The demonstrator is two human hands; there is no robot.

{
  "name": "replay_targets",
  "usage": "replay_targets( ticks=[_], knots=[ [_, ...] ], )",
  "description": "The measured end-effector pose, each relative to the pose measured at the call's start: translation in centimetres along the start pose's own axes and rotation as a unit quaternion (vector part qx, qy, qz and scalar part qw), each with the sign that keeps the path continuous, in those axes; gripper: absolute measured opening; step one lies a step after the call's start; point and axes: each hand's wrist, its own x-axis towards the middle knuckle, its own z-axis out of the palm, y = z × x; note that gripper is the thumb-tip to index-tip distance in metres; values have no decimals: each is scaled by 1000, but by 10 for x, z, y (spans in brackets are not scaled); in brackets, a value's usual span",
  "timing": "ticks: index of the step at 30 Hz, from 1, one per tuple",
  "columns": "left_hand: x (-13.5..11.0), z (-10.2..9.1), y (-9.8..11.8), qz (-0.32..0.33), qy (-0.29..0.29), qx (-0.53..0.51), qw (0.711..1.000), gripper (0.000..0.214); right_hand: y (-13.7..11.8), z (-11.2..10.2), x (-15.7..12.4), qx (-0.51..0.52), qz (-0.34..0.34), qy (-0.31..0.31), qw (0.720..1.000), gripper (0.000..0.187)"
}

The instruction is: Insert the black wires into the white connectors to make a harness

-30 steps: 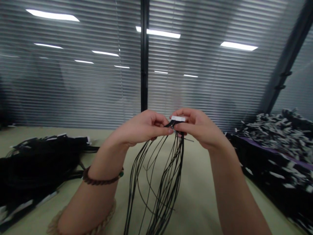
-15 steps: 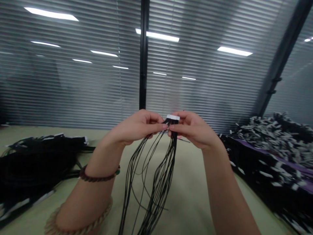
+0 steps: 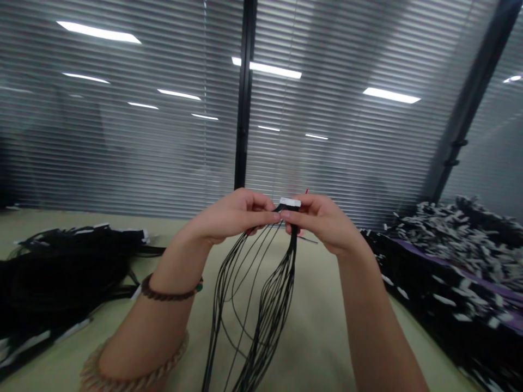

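connector: small white-topped black plastic connector (image 3: 290, 202), raised between both hands, light, probably fragile; best held here.
wires: thin black cable bundle (image 3: 273, 310), limp, hanging below.
left hand (image 3: 232, 215): pinching connector's left end.
right hand (image 3: 322, 222): pinching its right end.

Black wires (image 3: 274, 305) below a white connector (image 3: 290, 202)

A small white connector (image 3: 290, 202) tops a bundle of thin black wires (image 3: 272, 310), hanging in loose, bowed strands.
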Motion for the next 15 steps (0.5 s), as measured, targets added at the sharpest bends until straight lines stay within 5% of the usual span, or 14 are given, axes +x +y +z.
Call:
replay_targets(
  ticks=[10,15],
  knots=[
    [-2,-3,-1,13,25,37,999,22,0,4,2,146,43,-57,987,15],
    [-1,-3,-2,7,22,36,999,21,6,6,7,110,5,13,994,21]
  ],
)
